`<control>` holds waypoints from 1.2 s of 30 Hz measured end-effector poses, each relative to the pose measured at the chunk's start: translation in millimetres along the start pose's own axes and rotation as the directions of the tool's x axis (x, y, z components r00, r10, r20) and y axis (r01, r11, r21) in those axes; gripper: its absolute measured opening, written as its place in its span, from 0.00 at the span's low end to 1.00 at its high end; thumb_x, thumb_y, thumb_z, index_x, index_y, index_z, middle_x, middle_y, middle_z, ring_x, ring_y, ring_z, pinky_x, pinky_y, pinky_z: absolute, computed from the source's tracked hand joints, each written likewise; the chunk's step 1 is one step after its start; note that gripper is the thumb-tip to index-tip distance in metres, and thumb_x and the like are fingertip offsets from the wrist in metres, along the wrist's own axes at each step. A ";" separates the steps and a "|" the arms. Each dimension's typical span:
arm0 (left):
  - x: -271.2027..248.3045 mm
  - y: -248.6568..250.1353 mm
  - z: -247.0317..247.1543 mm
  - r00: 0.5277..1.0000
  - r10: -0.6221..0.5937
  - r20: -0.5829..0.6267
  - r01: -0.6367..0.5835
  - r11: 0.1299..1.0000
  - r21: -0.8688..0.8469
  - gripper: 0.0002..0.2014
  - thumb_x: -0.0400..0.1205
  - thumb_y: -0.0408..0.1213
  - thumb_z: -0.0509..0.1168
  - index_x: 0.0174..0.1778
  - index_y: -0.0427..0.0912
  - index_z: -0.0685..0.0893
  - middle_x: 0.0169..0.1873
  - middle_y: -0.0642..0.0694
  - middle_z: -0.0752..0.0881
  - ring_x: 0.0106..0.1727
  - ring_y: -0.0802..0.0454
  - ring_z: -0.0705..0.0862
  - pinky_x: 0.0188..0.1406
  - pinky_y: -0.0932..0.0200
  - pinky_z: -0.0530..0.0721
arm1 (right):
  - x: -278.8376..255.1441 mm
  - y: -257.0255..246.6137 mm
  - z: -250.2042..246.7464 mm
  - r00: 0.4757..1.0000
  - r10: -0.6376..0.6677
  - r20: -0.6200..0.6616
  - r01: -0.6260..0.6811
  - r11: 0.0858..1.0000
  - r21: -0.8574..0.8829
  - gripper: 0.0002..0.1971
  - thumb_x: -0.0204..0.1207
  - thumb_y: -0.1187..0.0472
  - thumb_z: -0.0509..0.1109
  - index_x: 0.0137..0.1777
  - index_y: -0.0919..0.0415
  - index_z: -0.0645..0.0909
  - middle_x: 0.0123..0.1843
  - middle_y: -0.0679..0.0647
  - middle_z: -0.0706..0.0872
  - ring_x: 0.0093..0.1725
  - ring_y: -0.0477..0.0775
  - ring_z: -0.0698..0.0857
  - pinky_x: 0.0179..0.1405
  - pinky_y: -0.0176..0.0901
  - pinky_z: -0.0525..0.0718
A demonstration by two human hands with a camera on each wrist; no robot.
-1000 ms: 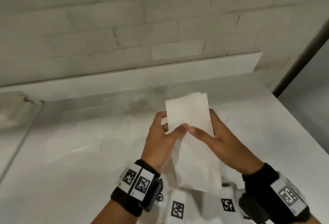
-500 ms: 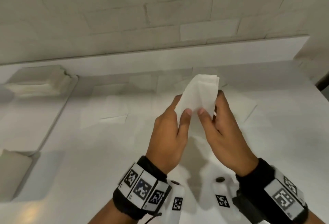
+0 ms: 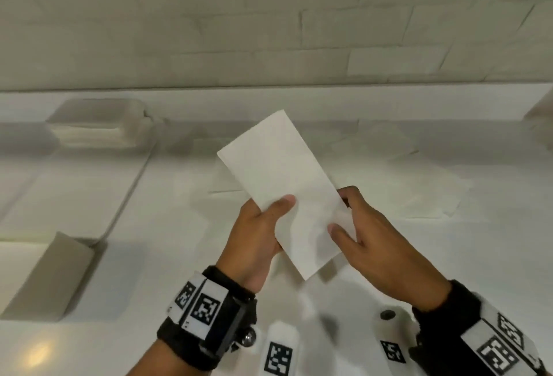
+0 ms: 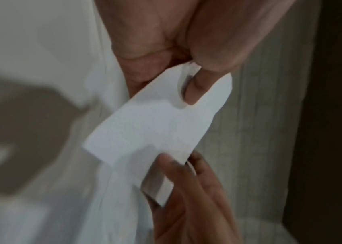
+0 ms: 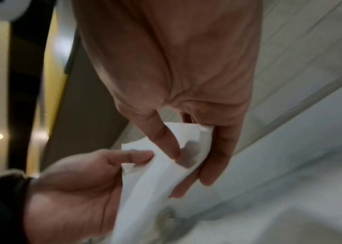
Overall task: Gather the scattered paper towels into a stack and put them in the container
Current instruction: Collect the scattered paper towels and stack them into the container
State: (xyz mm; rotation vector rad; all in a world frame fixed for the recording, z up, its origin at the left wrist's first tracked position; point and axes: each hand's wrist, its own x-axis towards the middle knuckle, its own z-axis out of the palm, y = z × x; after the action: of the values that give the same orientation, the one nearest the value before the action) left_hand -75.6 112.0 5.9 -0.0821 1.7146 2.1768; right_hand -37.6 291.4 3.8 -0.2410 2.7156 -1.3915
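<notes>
A flat stack of white paper towels [image 3: 281,184] is held above the white table [image 3: 167,256], its far end angled up and left. My left hand [image 3: 269,217] grips its left edge, thumb on top and fingers hidden beneath. My right hand [image 3: 347,214] pinches the right edge. The left wrist view shows the towel stack [image 4: 155,125] under my left thumb [image 4: 195,92]. In the right wrist view the towel stack [image 5: 166,173] bends between both hands. A shallow white container [image 3: 98,124] sits at the far left. Loose towels [image 3: 419,196] lie flat to the right.
A beige box-like flap [image 3: 45,280] stands at the near left by a seam in the table [image 3: 128,196]. Another loose sheet [image 3: 374,142] lies far right of centre. A pale brick wall [image 3: 269,31] runs behind the table's raised back ledge.
The stack went from bunched and upright between my fingertips to flat and angled up-left. Both hands now hold it by its side edges. The head view has shifted, and the container and box flap look nearer.
</notes>
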 end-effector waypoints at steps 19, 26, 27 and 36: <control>-130.6 125.3 -485.5 0.791 0.485 -0.374 0.182 0.397 0.900 0.22 0.80 0.36 0.75 0.68 0.49 0.78 0.45 0.52 0.84 0.44 0.52 0.84 0.44 0.59 0.77 | 168.5 -283.0 348.7 0.851 -0.072 0.520 0.401 0.728 -0.556 0.21 0.82 0.65 0.58 0.75 0.62 0.62 0.49 0.53 0.79 0.40 0.56 0.77 0.44 0.45 0.70; -108.5 103.3 -488.3 0.929 0.361 -0.080 0.165 -0.210 0.964 0.21 0.71 0.34 0.80 0.60 0.44 0.85 0.55 0.41 0.85 0.47 0.40 0.86 0.26 0.54 0.78 | 170.8 -275.7 374.6 0.876 0.094 0.473 0.381 0.468 -0.797 0.23 0.76 0.72 0.64 0.71 0.67 0.66 0.36 0.53 0.71 0.27 0.51 0.63 0.39 0.42 0.64; -109.2 106.1 -484.0 0.929 0.364 -0.062 0.177 -0.291 0.940 0.21 0.67 0.35 0.82 0.54 0.44 0.87 0.55 0.42 0.85 0.45 0.41 0.85 0.21 0.58 0.72 | 170.4 -275.1 375.2 0.889 0.076 0.452 0.369 0.466 -0.804 0.23 0.76 0.73 0.65 0.70 0.67 0.66 0.38 0.54 0.74 0.27 0.51 0.64 0.32 0.41 0.62; -82.3 99.1 -468.4 0.972 0.081 -0.220 0.233 -0.232 0.944 0.15 0.84 0.63 0.55 0.41 0.64 0.83 0.40 0.59 0.87 0.42 0.55 0.86 0.39 0.57 0.83 | 149.7 -236.8 247.7 0.978 -0.081 0.190 0.168 0.847 -0.505 0.14 0.82 0.63 0.61 0.66 0.52 0.75 0.54 0.51 0.84 0.48 0.56 0.85 0.46 0.52 0.84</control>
State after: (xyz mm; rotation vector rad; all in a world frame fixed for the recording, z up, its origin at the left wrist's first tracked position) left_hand -114.2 -372.1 -1.4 0.0315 2.8964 -0.0527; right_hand -125.2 -69.0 51.3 -0.5468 2.9144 -0.5834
